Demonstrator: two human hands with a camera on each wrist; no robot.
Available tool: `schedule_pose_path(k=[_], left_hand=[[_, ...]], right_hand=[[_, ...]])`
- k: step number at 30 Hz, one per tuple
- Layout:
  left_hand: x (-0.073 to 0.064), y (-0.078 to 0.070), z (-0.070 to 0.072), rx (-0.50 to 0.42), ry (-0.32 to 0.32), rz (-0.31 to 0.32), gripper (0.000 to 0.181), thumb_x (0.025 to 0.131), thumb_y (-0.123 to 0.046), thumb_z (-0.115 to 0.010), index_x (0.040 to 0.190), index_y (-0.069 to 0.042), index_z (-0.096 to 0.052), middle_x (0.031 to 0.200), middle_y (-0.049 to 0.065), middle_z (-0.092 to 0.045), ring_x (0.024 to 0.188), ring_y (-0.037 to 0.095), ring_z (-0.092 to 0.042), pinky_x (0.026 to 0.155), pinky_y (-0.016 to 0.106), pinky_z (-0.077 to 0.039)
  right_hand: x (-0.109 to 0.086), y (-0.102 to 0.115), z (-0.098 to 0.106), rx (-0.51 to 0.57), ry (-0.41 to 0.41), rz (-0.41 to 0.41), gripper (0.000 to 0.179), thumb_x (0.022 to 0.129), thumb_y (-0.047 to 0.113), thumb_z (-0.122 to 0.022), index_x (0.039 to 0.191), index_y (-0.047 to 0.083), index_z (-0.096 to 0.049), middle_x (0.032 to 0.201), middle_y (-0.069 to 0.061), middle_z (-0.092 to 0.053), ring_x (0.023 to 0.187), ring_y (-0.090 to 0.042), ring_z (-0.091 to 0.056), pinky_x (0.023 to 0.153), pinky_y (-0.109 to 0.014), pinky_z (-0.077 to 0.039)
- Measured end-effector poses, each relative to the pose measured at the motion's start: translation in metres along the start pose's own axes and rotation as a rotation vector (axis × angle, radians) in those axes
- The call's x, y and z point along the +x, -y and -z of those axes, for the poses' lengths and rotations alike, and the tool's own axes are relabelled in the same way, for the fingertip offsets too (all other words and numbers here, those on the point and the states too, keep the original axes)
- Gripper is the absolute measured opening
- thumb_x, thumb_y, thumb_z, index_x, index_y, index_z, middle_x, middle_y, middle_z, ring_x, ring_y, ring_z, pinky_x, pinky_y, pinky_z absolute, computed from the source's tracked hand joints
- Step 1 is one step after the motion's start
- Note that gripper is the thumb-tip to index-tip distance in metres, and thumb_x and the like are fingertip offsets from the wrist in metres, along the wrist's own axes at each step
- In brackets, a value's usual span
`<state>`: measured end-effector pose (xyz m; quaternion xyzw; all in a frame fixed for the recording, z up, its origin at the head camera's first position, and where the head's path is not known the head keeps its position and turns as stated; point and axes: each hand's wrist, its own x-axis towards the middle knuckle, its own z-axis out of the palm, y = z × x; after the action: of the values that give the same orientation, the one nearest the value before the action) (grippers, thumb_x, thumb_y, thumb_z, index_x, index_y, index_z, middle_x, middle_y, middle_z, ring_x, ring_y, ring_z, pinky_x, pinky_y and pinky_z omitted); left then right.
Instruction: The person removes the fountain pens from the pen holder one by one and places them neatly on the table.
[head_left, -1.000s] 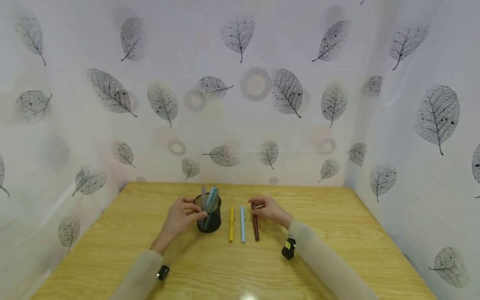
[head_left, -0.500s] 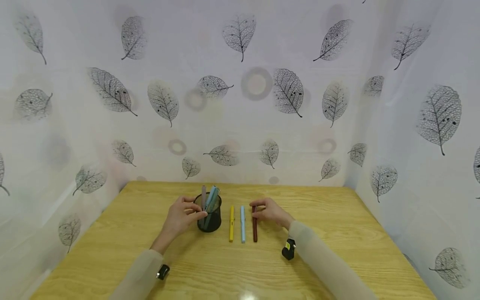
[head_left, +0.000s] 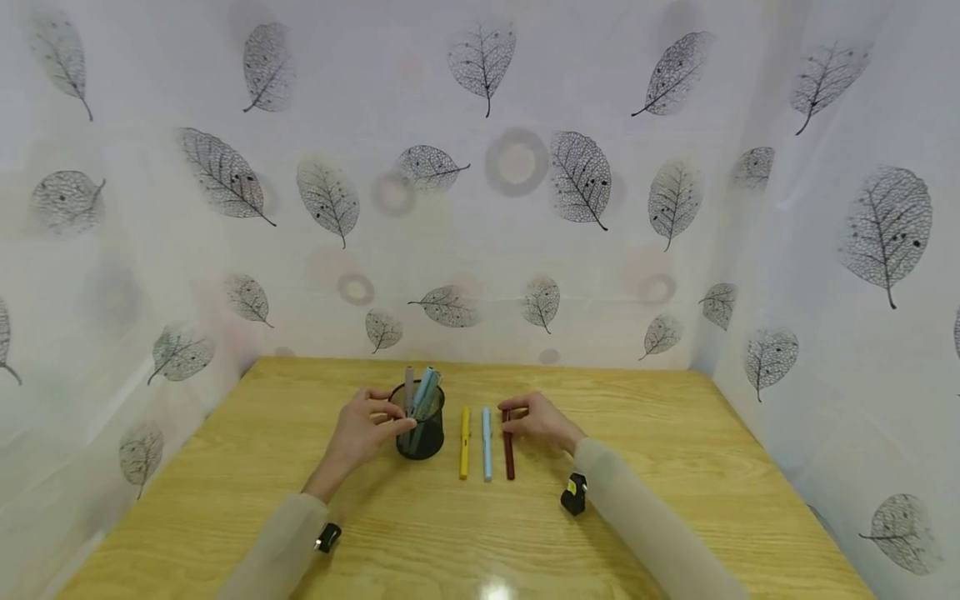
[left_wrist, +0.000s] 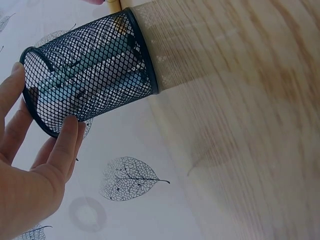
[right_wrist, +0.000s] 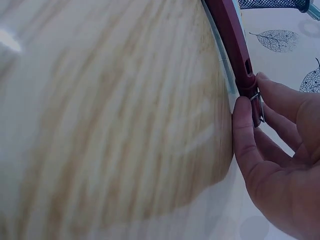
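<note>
On the left, a black mesh pen holder point(head_left: 424, 443) stands upright with a mauve pen point(head_left: 408, 385) and blue-green pens point(head_left: 423, 390) in it. My left hand point(head_left: 358, 432) holds its rim from the left; the left wrist view shows fingertips against the rim and mesh point(left_wrist: 100, 70). My right hand point(head_left: 546, 423) pinches the upper end of a dark red pen point(head_left: 510, 460), thumb and fingers near its metal clip in the right wrist view. To the left of that pen lie a light blue pen point(head_left: 487, 446) and a yellow pen point(head_left: 464, 446), roughly parallel to it.
All of this rests on a wooden table point(head_left: 480, 533). A whitish curtain point(head_left: 480, 217) printed with leaves hangs behind it and at both sides. Small black devices point(head_left: 574, 493) are worn at both wrists.
The dark red pen's lower end has swung slightly left, so it lies straighter beside the light blue pen. My left hand stays at the pen holder. The head view has shifted a little.
</note>
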<state>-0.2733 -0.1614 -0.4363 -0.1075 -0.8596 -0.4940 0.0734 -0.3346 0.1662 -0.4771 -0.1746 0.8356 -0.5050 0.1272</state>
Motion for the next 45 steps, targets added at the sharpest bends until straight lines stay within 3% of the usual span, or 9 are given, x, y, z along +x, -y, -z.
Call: schedule_pose_path(k=[7, 12, 18, 45], left_hand=[[0.0007, -0.001, -0.0004, -0.002, -0.003, -0.004, 0.018, 0.08, -0.024, -0.083, 0.081, -0.008, -0.075, 0.129, 0.016, -0.051, 0.125, 0.036, -0.049, 0.097, 0.049, -0.054], [0.0, -0.0004, -0.0005, 0.002, -0.007, 0.005, 0.019, 0.08, -0.025, -0.083, 0.081, -0.008, -0.075, 0.13, 0.018, -0.05, 0.124, 0.037, -0.05, 0.097, 0.049, -0.054], [0.0007, -0.0016, -0.0002, -0.002, -0.005, 0.0, 0.018, 0.08, -0.024, -0.083, 0.081, -0.008, -0.075, 0.13, 0.019, -0.05, 0.124, 0.037, -0.049, 0.097, 0.049, -0.054], [-0.0006, -0.003, 0.0002, 0.002, 0.002, -0.001, 0.016, 0.081, -0.021, -0.082, 0.081, -0.007, -0.075, 0.131, 0.019, -0.05, 0.123, 0.037, -0.051, 0.096, 0.049, -0.055]], right_hand=[[0.0015, -0.0037, 0.0001, 0.009, 0.009, 0.004, 0.043, 0.09, 0.003, -0.069, 0.131, -0.004, -0.059, 0.117, -0.019, -0.067, 0.09, -0.019, -0.068, 0.077, -0.032, -0.061], [0.0019, -0.0053, -0.0014, -0.05, 0.008, -0.008, 0.04, 0.089, 0.008, -0.071, 0.128, 0.0, -0.063, 0.107, -0.012, -0.071, 0.086, -0.015, -0.067, 0.075, -0.028, -0.06], [-0.0016, -0.0002, -0.0017, -0.109, -0.012, -0.008, 0.04, 0.091, 0.01, -0.07, 0.129, 0.001, -0.063, 0.11, -0.011, -0.07, 0.091, -0.016, -0.067, 0.077, -0.028, -0.06], [-0.0063, 0.0012, 0.0009, -0.036, -0.001, -0.006, 0.041, 0.094, 0.001, -0.061, 0.134, -0.004, -0.056, 0.123, -0.022, -0.064, 0.106, -0.03, -0.066, 0.084, -0.038, -0.06]])
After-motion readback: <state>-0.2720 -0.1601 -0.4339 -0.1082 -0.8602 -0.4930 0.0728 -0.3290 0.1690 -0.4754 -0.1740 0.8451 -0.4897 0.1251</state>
